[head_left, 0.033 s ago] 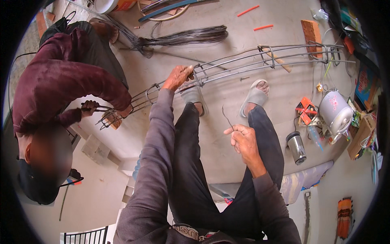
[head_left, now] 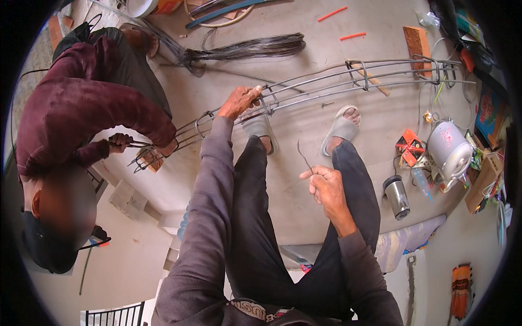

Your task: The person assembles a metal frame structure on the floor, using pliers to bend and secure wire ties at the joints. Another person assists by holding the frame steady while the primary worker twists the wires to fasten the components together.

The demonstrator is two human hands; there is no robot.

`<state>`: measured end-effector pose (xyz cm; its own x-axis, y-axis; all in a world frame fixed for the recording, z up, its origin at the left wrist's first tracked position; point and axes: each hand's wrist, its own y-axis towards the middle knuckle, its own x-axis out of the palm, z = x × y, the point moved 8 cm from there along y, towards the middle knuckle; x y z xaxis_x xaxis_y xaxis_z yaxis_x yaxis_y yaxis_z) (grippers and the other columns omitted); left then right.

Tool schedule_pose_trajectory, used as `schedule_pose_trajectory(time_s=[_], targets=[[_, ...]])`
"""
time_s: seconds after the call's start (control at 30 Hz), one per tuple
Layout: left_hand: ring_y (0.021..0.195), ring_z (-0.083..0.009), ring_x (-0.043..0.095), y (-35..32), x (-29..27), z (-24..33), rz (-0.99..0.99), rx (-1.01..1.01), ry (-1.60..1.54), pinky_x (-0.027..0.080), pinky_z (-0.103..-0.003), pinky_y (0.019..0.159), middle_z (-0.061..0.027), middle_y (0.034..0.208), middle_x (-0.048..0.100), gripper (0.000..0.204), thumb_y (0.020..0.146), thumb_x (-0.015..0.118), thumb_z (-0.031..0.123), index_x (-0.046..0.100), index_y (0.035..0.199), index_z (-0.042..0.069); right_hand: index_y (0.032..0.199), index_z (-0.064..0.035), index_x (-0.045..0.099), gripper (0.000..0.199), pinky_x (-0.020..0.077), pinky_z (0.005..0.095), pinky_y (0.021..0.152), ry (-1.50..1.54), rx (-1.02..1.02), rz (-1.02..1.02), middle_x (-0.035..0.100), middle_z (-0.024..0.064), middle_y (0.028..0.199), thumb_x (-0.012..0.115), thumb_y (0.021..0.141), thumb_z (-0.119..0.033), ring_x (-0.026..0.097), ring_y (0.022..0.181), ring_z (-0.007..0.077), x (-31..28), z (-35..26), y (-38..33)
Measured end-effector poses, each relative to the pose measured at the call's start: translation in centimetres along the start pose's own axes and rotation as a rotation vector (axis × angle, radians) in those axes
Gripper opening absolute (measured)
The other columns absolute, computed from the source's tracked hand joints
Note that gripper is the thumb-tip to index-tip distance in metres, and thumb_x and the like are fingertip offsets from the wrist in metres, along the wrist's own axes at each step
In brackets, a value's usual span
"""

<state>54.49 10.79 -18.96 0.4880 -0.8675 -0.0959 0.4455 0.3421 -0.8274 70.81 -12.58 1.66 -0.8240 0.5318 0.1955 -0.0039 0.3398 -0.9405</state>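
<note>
Steel rebar cage [head_left: 308,93] is running crosswise over floor [head_left: 296,217]; L hand [head_left: 240,103] is clamping it L of ctr, R hand [head_left: 325,189] is pinching short wire [head_left: 302,156] clear of cage. Rec.: L bracing firmly, R leaving wire tip free.

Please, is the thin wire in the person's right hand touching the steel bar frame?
Apart. In the head view, floor shows between the tip of the thin wire and the steel bar frame.
</note>
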Motion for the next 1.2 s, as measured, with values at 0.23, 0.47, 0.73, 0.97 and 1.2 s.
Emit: schedule_pose_trajectory(time_s=[0.23,0.47,0.73,0.97,1.2], targets=[[0.061,-0.0121,0.052,1.6,0.3,-1.5,-0.17,-0.218,0.003,0.041,-0.029,0.055,-0.0031,0.07,0.063,0.043,0.094,0.066,0.045,0.071,0.086,0.002,0.092,0.0044,0.069,0.024,0.0276,0.0218,0.04,0.039,-0.021,-0.005,0.051,-0.002,0.06,0.049,0.085,-0.009,0.035,0.044,0.0024,0.1,-0.4,-0.1],[0.05,-0.008,0.043,1.8,0.5,-0.9,-0.15,-0.292,-0.112,0.03,-0.026,0.045,0.0004,0.062,0.059,0.033,0.088,0.075,0.038,0.07,0.078,0.006,0.091,0.0037,0.069,0.024,0.028,0.0219,0.04,0.044,-0.04,0.001,0.051,-0.0021,0.06,0.05,0.085,-0.01,0.035,0.045,0.0024,-0.1,-0.8,-0.1],[0.049,-0.0078,0.043,2.0,0.0,-2.2,-0.108,-0.271,-0.157,0.03,-0.026,0.046,0.0017,0.06,0.058,0.031,0.087,0.077,0.035,0.068,0.073,0.009,0.092,0.0037,0.067,0.022,0.0301,0.0223,0.04,0.003,-0.011,0.003,0.054,-0.0001,0.061,0.05,0.085,-0.009,0.038,0.045,0.0035,0.3,-0.7,0.1],[0.058,-0.0066,0.048,-0.1,0.2,1.1,0.044,-0.138,-0.241,0.034,-0.025,0.051,0.0016,0.07,0.06,0.028,0.09,0.073,0.025,0.068,0.107,0.003,0.091,0.0048,0.063,0.019,0.0338,0.0235,0.039,-0.018,-0.028,0.072,0.059,0.0049,0.063,0.049,0.085,-0.005,0.043,0.043,0.0057,-0.1,-0.1,0.4],[0.08,-0.0219,0.062,-0.8,0.3,2.6,0.014,0.134,0.185,0.051,-0.034,0.077,-0.0095,0.086,0.066,0.06,0.078,0.068,-0.008,0.06,0.134,0.01,0.091,0.0042,0.063,0.019,0.0344,0.0232,0.04,-0.041,0.018,0.045,0.059,0.0044,0.063,0.049,0.083,-0.005,0.043,0.044,0.0056,0.6,0.4,0.6]])
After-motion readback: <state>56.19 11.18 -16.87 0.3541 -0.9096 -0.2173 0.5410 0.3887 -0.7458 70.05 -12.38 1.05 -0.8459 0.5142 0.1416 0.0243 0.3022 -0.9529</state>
